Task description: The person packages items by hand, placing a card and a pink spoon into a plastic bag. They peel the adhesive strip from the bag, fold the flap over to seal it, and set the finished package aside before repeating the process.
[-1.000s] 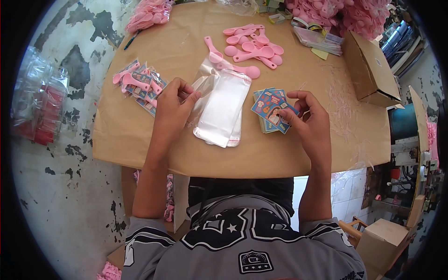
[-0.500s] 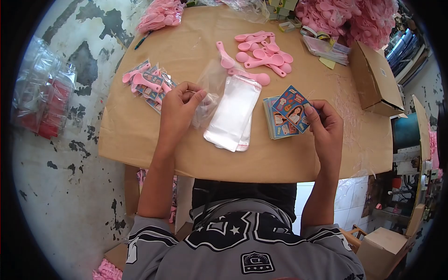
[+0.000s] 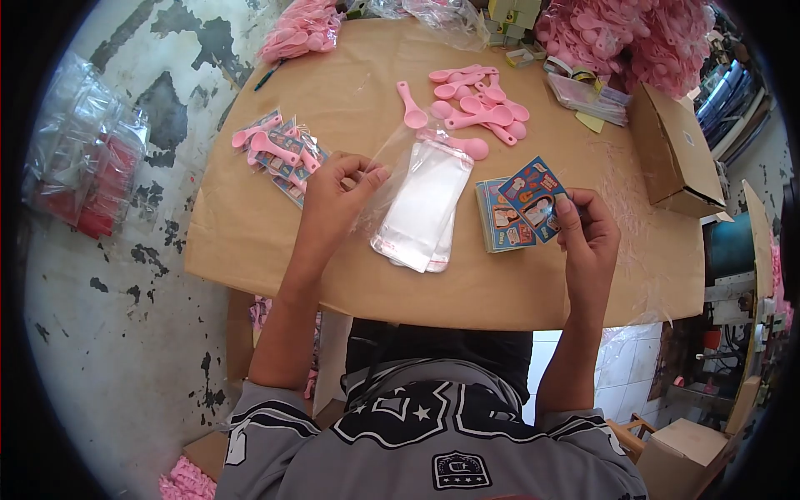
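Note:
My left hand [image 3: 337, 196] pinches a clear plastic bag [image 3: 390, 162] between thumb and fingers; the bag's film spreads toward the pile of flat clear bags [image 3: 417, 208] beside it. Between thumb and fingers, my right hand [image 3: 590, 229] grips a blue printed card [image 3: 527, 188], held tilted above a stack of similar cards [image 3: 503, 239]. Pink plastic spoons [image 3: 479, 115] lie loose beyond the bags, one touching the pile's far end. To the left of my left hand sit several bagged cards with pink spoons [image 3: 279, 154].
A cardboard box [image 3: 679, 158] stands at the table's right side. Large bags of pink spoons [image 3: 621, 42] fill the far right corner, and another bag of spoons [image 3: 302, 32] lies at the far left near a pen [image 3: 268, 75]. Tape rolls [image 3: 558, 68] rest at the back.
The card in my right hand has lifted slightly and turned a little over the stack. My left hand keeps hold of the bag, whose film now stretches out straighter. The view has shifted slightly.

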Demonstrator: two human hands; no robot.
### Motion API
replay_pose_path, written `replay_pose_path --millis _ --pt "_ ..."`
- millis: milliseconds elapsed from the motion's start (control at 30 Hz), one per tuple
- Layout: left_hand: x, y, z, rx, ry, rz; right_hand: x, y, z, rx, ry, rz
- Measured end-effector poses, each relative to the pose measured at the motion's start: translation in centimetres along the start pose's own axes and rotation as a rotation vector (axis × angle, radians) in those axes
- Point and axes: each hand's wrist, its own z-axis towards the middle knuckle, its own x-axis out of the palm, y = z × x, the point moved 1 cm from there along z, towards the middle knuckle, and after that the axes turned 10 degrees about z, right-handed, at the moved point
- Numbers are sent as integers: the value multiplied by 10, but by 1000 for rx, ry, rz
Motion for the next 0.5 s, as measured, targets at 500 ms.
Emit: replay_pose_path --millis 500 --pt "-16 -9 -8 -348 177 -964 11 2 -10 6 26 108"
